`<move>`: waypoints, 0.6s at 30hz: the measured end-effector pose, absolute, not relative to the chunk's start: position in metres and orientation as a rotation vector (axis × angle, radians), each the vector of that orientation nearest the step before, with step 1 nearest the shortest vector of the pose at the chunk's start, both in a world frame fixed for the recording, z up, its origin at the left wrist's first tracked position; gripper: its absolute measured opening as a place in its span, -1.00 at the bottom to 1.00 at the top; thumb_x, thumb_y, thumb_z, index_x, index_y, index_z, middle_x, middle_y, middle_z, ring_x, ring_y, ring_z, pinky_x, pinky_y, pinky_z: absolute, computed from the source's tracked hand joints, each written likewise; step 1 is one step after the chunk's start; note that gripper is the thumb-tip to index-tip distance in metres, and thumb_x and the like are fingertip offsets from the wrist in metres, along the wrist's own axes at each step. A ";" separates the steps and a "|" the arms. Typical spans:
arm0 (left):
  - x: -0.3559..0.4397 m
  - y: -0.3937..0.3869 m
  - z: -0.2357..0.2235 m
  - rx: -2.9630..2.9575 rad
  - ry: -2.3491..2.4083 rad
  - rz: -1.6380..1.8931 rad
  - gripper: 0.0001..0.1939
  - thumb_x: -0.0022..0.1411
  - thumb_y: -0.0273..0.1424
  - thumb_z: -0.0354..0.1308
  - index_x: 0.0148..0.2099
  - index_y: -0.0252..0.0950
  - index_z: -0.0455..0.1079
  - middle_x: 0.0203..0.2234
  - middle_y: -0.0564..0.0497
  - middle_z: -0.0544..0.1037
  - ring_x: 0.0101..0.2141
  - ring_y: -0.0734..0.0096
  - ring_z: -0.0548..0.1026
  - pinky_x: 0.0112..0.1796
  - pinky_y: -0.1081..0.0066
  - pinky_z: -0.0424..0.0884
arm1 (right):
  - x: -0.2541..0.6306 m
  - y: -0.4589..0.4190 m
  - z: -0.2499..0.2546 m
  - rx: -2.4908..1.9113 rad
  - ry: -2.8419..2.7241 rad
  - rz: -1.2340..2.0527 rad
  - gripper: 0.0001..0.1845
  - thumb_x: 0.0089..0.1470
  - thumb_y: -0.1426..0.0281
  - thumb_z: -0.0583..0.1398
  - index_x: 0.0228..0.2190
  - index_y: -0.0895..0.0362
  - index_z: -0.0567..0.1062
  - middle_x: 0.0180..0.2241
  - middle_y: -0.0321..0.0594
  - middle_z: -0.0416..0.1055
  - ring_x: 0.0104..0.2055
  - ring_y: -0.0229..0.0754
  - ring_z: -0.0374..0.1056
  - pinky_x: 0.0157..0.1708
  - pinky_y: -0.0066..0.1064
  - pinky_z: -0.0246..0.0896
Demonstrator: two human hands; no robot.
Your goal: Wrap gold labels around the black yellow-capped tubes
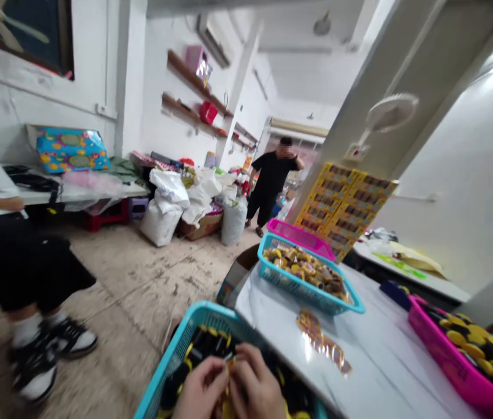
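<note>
My left hand [200, 389] and my right hand [256, 385] meet at the bottom centre. Their fingertips pinch a small yellow item [228, 404], mostly hidden by the fingers, so its kind cannot be made out. Below the hands stands a teal plastic basket [172, 355] filled with black-and-yellow pieces [206, 342]. To the right, on a white marbled table [281, 331], lie shiny orange-brown printed wrappers [322, 342]. Behind them a second teal basket [311, 299] holds many small wrapped pieces [303, 269].
At the right edge a pink basket [440, 349] holds black-and-yellow pieces. Yellow printed cards [345, 201] lean against a pillar. A seated person [11, 262] is at the left; another person [272, 180] stands in the background near white sacks [163, 212].
</note>
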State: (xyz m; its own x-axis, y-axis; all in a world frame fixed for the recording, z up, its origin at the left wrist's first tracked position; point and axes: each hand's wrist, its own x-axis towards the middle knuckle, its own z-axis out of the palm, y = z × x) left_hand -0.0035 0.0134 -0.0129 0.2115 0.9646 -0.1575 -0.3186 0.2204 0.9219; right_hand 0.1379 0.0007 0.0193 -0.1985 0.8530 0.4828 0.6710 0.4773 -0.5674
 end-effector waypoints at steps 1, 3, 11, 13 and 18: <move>-0.006 0.007 -0.011 0.912 0.924 1.099 -0.60 -0.03 -0.01 0.26 -0.38 -0.27 0.46 -0.64 0.09 0.38 -0.62 0.49 0.27 -0.58 0.46 0.16 | 0.137 -0.004 0.025 -1.260 -1.967 0.398 -0.81 0.00 0.41 0.20 -0.29 -0.03 0.51 -0.08 -0.11 0.43 -0.14 -0.02 0.44 -0.14 -0.26 0.39; -0.011 0.002 -0.007 0.926 0.948 1.099 -0.65 0.04 -0.10 0.23 -0.38 -0.32 0.45 -0.64 0.10 0.36 -0.61 0.54 0.24 -0.57 0.50 0.14 | 0.140 -0.007 0.035 -1.332 -1.850 0.661 -0.60 -0.02 0.39 0.23 -0.07 0.03 0.42 -0.06 -0.09 0.40 -0.18 -0.08 0.43 -0.18 -0.28 0.39; -0.009 0.000 -0.003 0.726 1.030 1.248 -0.69 0.09 -0.21 0.24 -0.19 -0.30 0.36 -0.54 0.13 0.37 -0.60 0.60 0.26 -0.61 0.57 0.17 | 0.146 -0.005 0.028 -1.574 -1.720 0.953 -0.57 0.19 0.17 0.08 -0.61 0.14 0.36 -0.67 -0.37 0.26 -0.62 -0.35 0.16 -0.60 -0.52 0.04; -0.008 -0.004 -0.002 0.697 1.040 1.246 -0.71 0.12 -0.17 0.21 -0.29 -0.30 0.34 -0.61 0.16 0.32 -0.66 0.62 0.21 -0.67 0.59 0.10 | 0.144 -0.007 0.025 -1.561 -1.674 0.869 -0.59 0.19 0.17 0.09 -0.58 0.15 0.38 -0.65 -0.36 0.27 -0.60 -0.34 0.17 -0.58 -0.52 0.04; -0.007 -0.012 0.000 0.740 1.013 1.145 -0.67 0.11 -0.13 0.21 -0.35 -0.34 0.39 -0.71 0.17 0.28 -0.71 0.66 0.14 -0.70 0.61 0.03 | 0.146 -0.012 0.026 -1.541 -1.674 0.760 -0.66 0.18 0.20 0.12 -0.49 0.14 0.48 -0.60 -0.33 0.33 -0.56 -0.32 0.20 -0.55 -0.52 0.07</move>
